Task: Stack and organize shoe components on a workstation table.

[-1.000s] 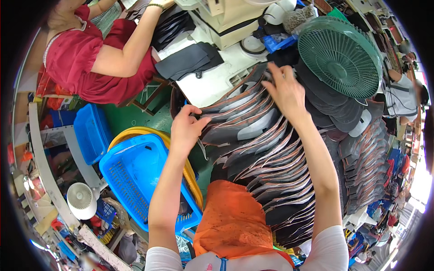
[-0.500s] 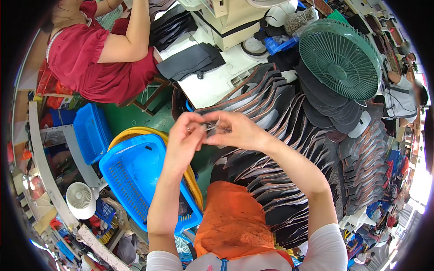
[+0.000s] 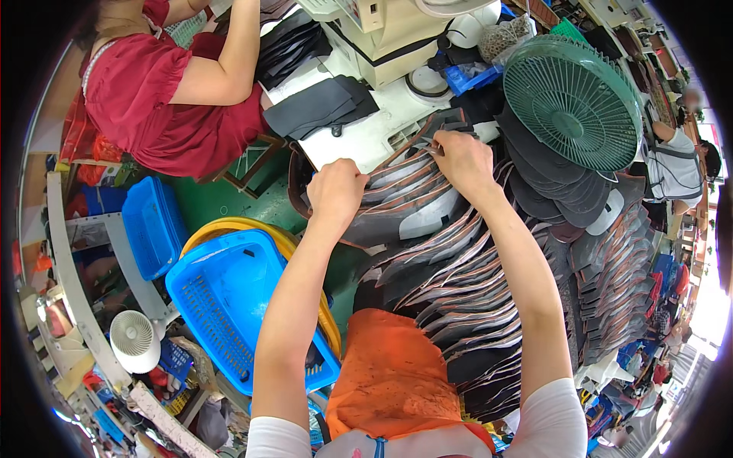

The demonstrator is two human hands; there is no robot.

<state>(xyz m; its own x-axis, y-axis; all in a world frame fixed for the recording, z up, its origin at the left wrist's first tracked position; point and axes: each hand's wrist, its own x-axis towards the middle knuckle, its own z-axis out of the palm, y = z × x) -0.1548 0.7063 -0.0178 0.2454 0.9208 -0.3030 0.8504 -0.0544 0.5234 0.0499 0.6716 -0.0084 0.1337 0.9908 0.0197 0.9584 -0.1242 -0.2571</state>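
Overlapping curved fabric pieces, dark grey with pale and orange-brown edges, lie in a long row beneath and in front of my hands. At the left end of the upper pieces, my left hand is closed, thumb and fingertips pressed on a piece's edge. Farther right and a little farther off, my right hand pinches the far end of the upper pieces between thumb and forefinger. Just how many layers either hand grips is hidden by the fingers.
Left are a blue basket in a yellow one, and more blue baskets. A person in red sits far left. Ahead is a white machine table with dark flat pieces. A green fan stands right.
My hands were together, fingertips meeting over thin clear strands. They have parted: the left has moved slightly right and nearer the pieces, the right has gone right and farther away onto them.
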